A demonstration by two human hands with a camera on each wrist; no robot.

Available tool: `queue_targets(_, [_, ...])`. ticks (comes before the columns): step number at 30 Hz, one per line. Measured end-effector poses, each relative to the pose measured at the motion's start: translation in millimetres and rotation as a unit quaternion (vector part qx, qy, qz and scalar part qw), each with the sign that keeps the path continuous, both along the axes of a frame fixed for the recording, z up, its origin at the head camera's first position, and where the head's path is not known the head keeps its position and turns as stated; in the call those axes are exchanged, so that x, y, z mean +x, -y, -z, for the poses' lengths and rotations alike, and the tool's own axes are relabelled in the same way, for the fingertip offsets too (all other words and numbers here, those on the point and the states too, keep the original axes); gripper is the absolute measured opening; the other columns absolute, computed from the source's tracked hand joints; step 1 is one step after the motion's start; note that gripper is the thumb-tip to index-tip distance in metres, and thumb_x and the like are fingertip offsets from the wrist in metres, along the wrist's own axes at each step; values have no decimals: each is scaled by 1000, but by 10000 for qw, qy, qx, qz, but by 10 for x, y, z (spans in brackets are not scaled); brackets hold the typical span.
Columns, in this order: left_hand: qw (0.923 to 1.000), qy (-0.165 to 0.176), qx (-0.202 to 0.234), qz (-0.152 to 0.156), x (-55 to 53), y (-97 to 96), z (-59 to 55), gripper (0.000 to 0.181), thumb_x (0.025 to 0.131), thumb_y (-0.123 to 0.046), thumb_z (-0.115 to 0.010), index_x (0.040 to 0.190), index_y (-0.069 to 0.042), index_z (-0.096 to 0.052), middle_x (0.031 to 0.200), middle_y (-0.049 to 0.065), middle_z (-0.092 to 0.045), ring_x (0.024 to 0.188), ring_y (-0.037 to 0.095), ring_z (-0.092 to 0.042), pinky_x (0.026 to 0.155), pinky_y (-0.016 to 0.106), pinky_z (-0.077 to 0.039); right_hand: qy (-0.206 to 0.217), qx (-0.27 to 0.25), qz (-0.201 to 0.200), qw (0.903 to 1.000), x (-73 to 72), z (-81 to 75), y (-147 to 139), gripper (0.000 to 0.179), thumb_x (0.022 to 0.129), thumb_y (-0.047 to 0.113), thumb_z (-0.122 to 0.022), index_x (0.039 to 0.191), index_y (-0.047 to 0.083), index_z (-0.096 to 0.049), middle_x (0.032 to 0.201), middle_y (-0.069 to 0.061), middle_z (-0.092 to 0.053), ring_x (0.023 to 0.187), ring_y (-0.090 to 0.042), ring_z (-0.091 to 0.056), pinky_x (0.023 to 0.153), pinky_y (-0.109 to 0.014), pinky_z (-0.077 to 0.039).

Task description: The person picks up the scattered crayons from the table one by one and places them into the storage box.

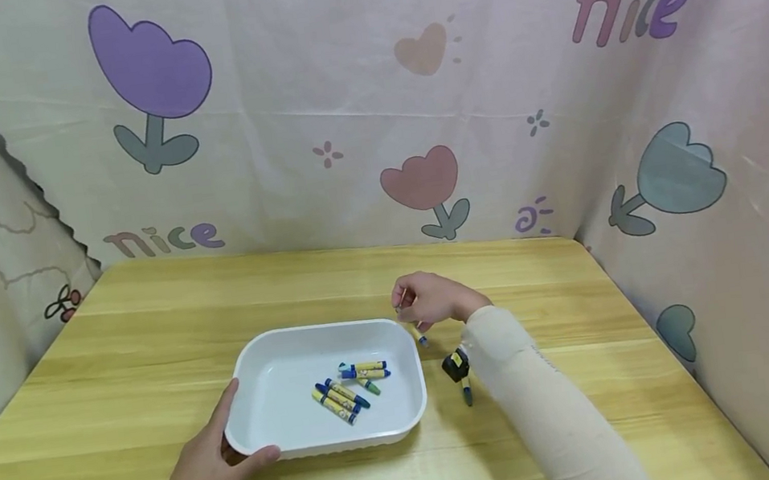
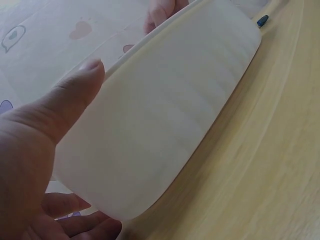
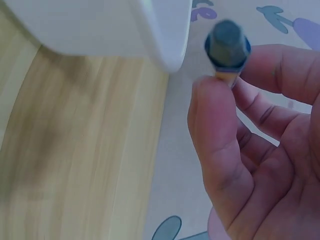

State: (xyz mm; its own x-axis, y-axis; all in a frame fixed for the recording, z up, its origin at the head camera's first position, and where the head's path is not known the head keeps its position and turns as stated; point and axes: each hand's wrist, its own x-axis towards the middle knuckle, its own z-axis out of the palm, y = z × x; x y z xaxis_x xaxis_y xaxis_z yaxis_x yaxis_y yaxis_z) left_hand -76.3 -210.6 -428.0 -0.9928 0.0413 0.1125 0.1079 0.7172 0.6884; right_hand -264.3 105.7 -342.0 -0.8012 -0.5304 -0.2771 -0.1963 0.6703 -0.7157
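Note:
My left hand (image 1: pixel 209 458) grips the front left corner of a white plastic tray (image 1: pixel 269 417), thumb on the near rim and fingers round the left side. Several yellow-wrapped crayons (image 1: pixel 336 404) with blue and green ends lie in the tray, grouped right of its middle. Just past the tray's back right corner is my right hand (image 1: pixel 439 298). Its thumb and index finger pinch a crayon (image 3: pixel 228 47), the dark teal tip facing the right wrist camera. A yellow and blue crayon end (image 1: pixel 420 337) shows just below that hand in the head view.
Another crayon (image 1: pixel 467 391) with a dark green end lies on the wooden table (image 1: pixel 148 328) right of the tray, partly covered by the black wrist camera (image 1: pixel 455 364). A printed curtain (image 1: pixel 302 56) hangs behind the table and along its sides.

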Motion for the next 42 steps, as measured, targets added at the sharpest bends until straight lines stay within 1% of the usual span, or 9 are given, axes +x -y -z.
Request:
queue_targets(7, [10000,21,-35,1,5,0,-1,106,72,-46,-73,148,-15,-5,131,33,-39,110,43,-48,86,58,-37,-40,137,-110,9998,13,2,176,22,85,7,-62,104,-1,-55,88,-11,-55,67,-20,-58,58,-29,-53])
queue_targets(12, [10000,9,-33,-7,4,8,7,106,72,-45,-73,148,-15,-6,130,32,-40,110,42,-49,86,58,-37,-22,159,-204,9997,32,5,312,22,85,7,-63,104,0,-56,88,-10,-55,69,-20,-58,58,-29,-53])
queue_targets(19, [9999,137,-42,-2,8,19,-9,106,73,-46,-72,148,-15,-4,134,30,-36,111,41,-47,86,57,-38,81,93,-426,9990,75,59,524,14,84,8,-65,96,10,-57,87,-8,-55,70,-19,-58,57,-28,-52])
queue_targets(23, [9998,185,-28,9,-2,19,-3,107,73,-46,-72,148,-15,-3,135,29,-36,111,40,-47,86,57,-38,97,261,-574,9980,97,81,630,14,83,11,-66,95,12,-57,88,-6,-55,71,-18,-59,57,-26,-52])
queue_targets(26, [9999,160,-3,28,-9,13,-6,106,73,-45,-73,148,-15,-4,135,28,-36,111,39,-47,86,56,-38,85,407,-674,9969,108,104,696,14,83,11,-66,93,14,-57,88,-5,-55,72,-17,-59,57,-26,-51])
queue_targets(30, [9998,176,10,45,-16,10,-13,106,73,-45,-72,148,-15,-4,136,28,-35,112,39,-46,87,56,-37,121,494,-783,9956,135,134,791,13,84,10,-65,94,12,-58,87,-4,-56,71,-17,-59,58,-27,-51])
queue_targets(34, [9997,214,17,74,-24,5,-11,105,74,-46,-71,148,-15,-4,137,28,-33,114,40,-45,88,56,-37,167,542,-799,9952,164,171,873,15,84,9,-65,98,9,-59,87,-4,-56,71,-17,-59,58,-26,-51])
queue_targets(37, [9997,239,-4,64,-28,4,-6,105,74,-46,-71,148,-15,-3,137,29,-33,114,41,-44,87,57,-37,172,530,-810,9952,183,203,937,14,83,8,-65,95,11,-59,87,-3,-56,70,-16,-59,58,-26,-51])
queue_targets(42, [9999,152,-30,72,-19,18,5,105,74,-45,-72,148,-15,-3,135,30,-35,112,40,-45,87,56,-38,-6,666,-982,9929,208,235,1061,12,84,10,-66,90,16,-57,85,0,-56,68,-12,-58,57,-24,-50])
